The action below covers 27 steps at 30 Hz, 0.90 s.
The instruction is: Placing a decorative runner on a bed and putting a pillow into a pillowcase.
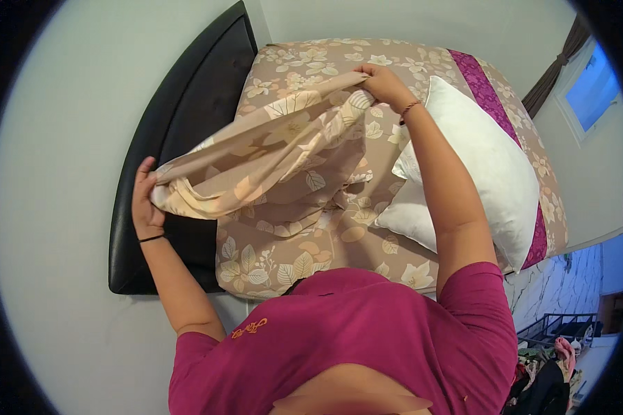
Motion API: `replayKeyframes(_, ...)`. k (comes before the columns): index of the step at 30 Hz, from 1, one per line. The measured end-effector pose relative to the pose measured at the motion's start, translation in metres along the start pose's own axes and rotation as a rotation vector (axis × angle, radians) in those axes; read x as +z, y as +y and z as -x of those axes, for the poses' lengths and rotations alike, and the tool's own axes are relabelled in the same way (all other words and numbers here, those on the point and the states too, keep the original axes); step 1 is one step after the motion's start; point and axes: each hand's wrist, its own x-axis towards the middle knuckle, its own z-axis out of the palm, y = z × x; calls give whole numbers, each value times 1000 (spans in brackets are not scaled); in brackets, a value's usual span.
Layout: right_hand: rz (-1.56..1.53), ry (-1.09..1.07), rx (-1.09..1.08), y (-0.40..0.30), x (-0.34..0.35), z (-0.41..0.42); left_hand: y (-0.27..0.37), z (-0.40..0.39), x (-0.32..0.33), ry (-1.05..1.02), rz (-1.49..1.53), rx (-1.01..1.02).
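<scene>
A beige pillowcase [270,140] with a leaf and flower print is stretched between my two hands above the bed, its mouth spread wide. My left hand [148,199] grips one end of the rim beside the headboard. At the other end, my right hand [387,88] pinches the hem, higher up over the mattress. The lower part of the cloth hangs in folds toward the bedding. To the right of it lie two white pillows: a large one [493,171] overlaps a second one [407,218], and my right forearm hides part of both.
The bed wears a matching floral sheet [296,259], with a magenta band [477,83] near its far right end. A black padded headboard [192,109] rises at left. A brown curtain [555,67] hangs by a window [592,93]. Clothes [545,373] are heaped at lower right.
</scene>
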Motion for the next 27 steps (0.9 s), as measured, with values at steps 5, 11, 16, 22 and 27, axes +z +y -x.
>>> replayKeyframes(5,190,-377,35,7,-9,22,37,-29,5,73,36,231)
replayKeyframes(11,463,-840,-242,-36,70,117,77,-124,1,415,-578,764)
replayKeyframes(16,-195,-199,136,45,37,87,67,-153,91,152,-414,371)
replayKeyframes(22,-157,-76,258,84,13,54,16,-201,56,93,-1247,593)
replayKeyframes(27,-287,151,-237,-8,-5,-2,145,-155,78,497,-1024,1140)
